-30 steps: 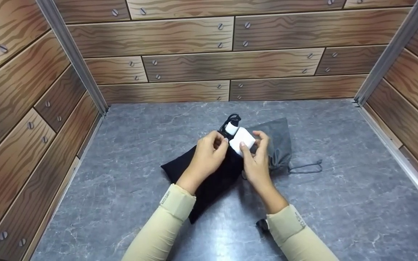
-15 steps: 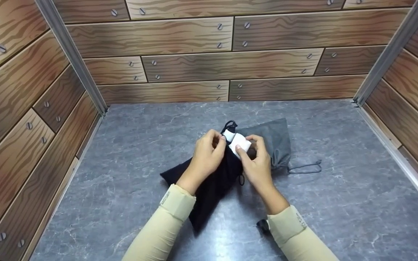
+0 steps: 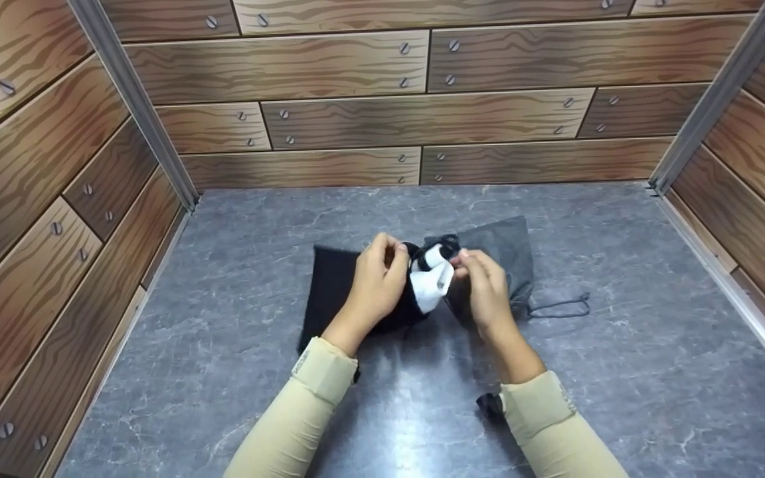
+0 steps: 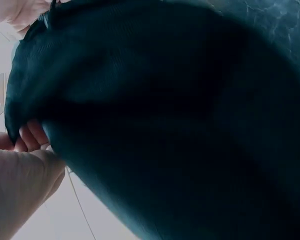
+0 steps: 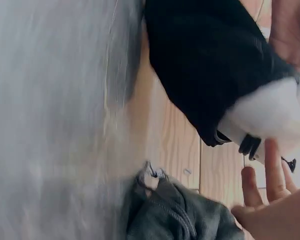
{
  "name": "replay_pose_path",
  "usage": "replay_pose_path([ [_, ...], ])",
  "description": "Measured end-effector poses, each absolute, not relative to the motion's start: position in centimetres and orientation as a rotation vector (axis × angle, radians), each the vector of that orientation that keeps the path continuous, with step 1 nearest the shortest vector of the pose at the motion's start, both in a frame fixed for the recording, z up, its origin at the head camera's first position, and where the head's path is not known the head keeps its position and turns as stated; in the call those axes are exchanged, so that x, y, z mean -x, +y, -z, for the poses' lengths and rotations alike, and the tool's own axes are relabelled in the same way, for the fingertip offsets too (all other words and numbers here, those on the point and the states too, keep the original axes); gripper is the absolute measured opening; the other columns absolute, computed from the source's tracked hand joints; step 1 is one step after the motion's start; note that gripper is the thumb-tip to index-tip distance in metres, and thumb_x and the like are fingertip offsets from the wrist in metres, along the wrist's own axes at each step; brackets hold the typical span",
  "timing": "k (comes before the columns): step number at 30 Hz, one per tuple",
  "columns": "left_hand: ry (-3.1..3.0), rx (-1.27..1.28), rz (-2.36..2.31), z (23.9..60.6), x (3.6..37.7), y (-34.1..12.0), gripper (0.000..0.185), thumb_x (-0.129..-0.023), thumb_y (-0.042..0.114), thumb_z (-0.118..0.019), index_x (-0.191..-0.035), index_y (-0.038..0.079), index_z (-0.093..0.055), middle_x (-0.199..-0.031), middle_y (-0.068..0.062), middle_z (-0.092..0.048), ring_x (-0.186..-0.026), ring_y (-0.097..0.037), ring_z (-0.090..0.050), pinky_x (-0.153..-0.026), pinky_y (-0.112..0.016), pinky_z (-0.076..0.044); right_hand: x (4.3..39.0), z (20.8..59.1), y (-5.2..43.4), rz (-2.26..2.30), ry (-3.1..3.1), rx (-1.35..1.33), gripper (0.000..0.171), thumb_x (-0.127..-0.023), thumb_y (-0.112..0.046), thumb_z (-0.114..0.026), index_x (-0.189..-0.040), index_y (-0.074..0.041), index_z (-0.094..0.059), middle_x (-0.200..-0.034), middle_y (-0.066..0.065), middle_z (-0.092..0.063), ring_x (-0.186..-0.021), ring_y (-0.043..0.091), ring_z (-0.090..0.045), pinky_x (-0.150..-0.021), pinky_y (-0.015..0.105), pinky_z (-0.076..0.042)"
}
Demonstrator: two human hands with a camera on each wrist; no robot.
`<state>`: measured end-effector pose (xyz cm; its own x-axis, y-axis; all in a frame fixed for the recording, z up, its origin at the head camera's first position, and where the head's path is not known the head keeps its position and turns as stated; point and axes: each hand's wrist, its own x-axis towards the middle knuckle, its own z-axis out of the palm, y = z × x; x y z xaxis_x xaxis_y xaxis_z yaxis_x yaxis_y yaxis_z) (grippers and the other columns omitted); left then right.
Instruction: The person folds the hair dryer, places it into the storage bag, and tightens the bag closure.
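Observation:
My left hand pinches the mouth edge of a black cloth pouch, which stretches out to its left. In the left wrist view the black cloth fills most of the picture. A white block-like piece, blurred, sticks out of the pouch mouth. Beside it is a bundled black cable with a white band. My right hand is at the right side of these, its fingers extended and spread near the white piece in the right wrist view. Whether they touch it, I cannot tell.
A grey drawstring pouch lies behind my right hand, its cord loop trailing right. A small black thing shows by my right sleeve. Wood-patterned walls enclose the grey marbled tabletop.
The black pouch has swung round and its lower end now points left. The white piece has turned and tipped. My right fingers, earlier gripping it, have spread and shifted slightly right.

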<state>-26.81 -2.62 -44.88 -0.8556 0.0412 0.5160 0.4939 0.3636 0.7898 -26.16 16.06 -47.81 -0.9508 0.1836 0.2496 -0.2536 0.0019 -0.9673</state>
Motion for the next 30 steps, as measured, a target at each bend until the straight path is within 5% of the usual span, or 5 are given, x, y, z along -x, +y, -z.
replay_pose_path([
  [5, -2.200, 0.459, 1.562, 44.8, 26.7, -2.6, 0.017, -0.105, 0.008, -0.051, -0.090, 0.006, -0.057, -0.079, -0.001, -0.055, -0.074, -0.012, -0.052, -0.069, -0.025, -0.045, 26.3, 47.8, 16.4, -2.140, -1.900, 0.040, 0.020, -0.101, -0.011, -0.067, -0.082, -0.006, -0.067, -0.073, -0.002, -0.068, -0.071, 0.013, -0.065, -0.070, 0.026, -0.052],
  [9, -2.193, 0.469, 1.590, 44.7, 26.7, -2.6, 0.018, -0.106, 0.009, -0.050, -0.090, 0.007, -0.057, -0.079, -0.002, -0.055, -0.074, -0.012, -0.053, -0.070, -0.025, -0.045, 26.4, 47.6, 16.8, -2.216, -1.825, 0.112, 0.016, -0.104, -0.019, -0.066, -0.091, -0.009, -0.063, -0.078, 0.003, -0.065, -0.068, 0.013, -0.062, -0.062, 0.025, -0.053],
  [14, -2.197, 0.484, 1.608, 44.6, 26.6, -2.4, 0.016, -0.106, 0.009, -0.052, -0.091, 0.006, -0.059, -0.081, -0.001, -0.055, -0.077, -0.013, -0.054, -0.072, -0.025, -0.045, 26.7, 47.1, 16.9, -2.191, -2.008, 0.131, 0.026, -0.104, -0.031, -0.069, -0.111, -0.007, -0.064, -0.090, 0.005, -0.068, -0.068, 0.015, -0.068, -0.062, 0.032, -0.062],
  [30, -2.267, 0.532, 1.553, 44.5, 26.7, -2.4, 0.015, -0.105, 0.012, -0.054, -0.092, 0.007, -0.060, -0.081, 0.000, -0.054, -0.078, -0.013, -0.052, -0.072, -0.027, -0.044, 26.5, 47.2, 15.5, -2.115, -2.055, 0.003, 0.016, -0.103, -0.011, -0.067, -0.110, 0.003, -0.068, -0.091, 0.002, -0.073, -0.072, 0.010, -0.070, -0.060, 0.023, -0.059],
])
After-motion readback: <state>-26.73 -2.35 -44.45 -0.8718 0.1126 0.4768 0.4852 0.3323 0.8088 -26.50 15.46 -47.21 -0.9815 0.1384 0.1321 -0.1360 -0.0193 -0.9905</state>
